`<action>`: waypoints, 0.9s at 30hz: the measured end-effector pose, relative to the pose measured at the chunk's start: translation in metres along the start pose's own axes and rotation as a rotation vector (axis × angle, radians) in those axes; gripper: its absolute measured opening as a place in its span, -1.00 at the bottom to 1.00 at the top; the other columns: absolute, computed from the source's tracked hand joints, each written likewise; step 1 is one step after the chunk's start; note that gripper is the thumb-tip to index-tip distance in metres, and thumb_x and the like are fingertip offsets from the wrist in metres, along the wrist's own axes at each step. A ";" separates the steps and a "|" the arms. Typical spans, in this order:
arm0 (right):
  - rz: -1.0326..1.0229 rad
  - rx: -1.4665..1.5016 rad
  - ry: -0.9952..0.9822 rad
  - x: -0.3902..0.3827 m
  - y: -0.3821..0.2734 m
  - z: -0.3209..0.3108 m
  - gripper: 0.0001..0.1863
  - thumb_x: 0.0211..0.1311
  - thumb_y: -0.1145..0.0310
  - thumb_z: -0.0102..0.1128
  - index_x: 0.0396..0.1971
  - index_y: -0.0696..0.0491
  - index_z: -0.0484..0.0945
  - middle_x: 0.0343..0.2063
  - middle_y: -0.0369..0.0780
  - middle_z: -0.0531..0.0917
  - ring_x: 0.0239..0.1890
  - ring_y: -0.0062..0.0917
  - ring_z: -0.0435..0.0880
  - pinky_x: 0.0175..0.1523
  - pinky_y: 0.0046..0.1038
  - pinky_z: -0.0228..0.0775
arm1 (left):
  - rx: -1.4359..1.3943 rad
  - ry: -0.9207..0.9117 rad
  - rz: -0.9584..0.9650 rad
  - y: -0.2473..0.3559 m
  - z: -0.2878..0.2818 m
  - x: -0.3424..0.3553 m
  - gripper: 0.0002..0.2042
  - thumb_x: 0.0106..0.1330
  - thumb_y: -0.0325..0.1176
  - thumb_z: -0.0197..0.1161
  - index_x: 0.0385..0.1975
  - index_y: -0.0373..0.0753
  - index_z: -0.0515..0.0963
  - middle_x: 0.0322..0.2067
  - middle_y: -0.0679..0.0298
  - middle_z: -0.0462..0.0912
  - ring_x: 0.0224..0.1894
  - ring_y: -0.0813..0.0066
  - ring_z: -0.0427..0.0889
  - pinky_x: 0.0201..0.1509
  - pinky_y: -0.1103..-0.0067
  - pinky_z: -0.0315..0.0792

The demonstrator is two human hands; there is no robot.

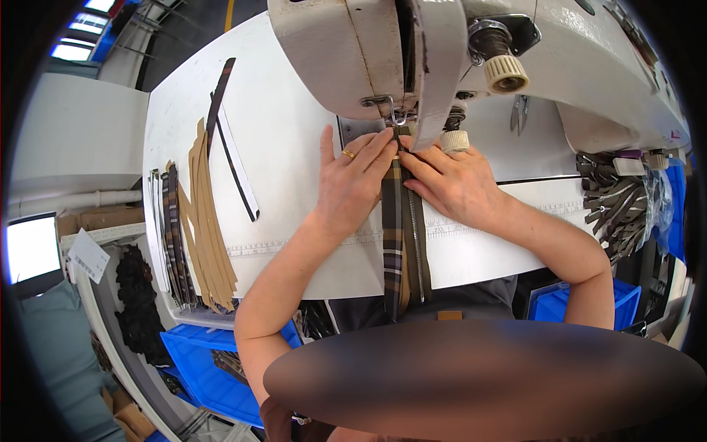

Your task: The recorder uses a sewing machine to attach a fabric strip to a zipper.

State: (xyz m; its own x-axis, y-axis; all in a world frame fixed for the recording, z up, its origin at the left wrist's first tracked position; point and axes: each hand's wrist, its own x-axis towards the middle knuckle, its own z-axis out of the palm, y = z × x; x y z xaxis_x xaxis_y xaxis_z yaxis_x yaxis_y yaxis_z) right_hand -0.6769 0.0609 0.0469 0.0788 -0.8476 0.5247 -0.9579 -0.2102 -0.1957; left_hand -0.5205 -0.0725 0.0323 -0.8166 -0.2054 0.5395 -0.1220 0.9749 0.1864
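A zipper (417, 250) with dark tape and metal teeth hangs over the table's front edge, beside a plaid fabric strip (392, 254). Their far ends meet under the sewing machine's presser foot area (398, 119). My left hand (350, 177) lies along the left side of the strip, its fingertips gathered on the fabric, its little finger held apart and its thumb hidden. From the right, my right hand (460, 180) pinches the zipper close to the needle area with thumb and fingers. The needle itself is hidden behind machine parts.
Tan strips (210, 221) and plaid strips (175, 228) lie at the table's left, near a dark narrow strip (221, 103). Thread snips (520, 115) rest behind the machine arm. Several zippers (618, 199) pile at the right. Blue crates (213, 376) stand below.
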 end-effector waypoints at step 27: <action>0.014 -0.015 -0.068 0.001 0.013 -0.001 -0.61 0.06 0.25 0.34 -0.16 0.16 0.59 -0.12 -0.19 0.61 0.05 -0.27 0.51 0.11 -0.32 0.39 | 0.102 -0.151 -0.133 0.018 -0.006 -0.004 -0.58 0.12 -0.51 0.21 0.03 -0.05 0.60 0.14 0.36 0.52 0.19 0.34 0.39 0.36 -0.10 -0.21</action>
State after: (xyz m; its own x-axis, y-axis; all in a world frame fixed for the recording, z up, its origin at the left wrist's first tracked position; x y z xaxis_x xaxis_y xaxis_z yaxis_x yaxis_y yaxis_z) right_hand -0.6899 0.0578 0.0461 0.0835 -0.8817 0.4644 -0.9630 -0.1912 -0.1899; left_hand -0.5157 -0.0549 0.0383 -0.8638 -0.3247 0.3852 -0.2844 0.9454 0.1591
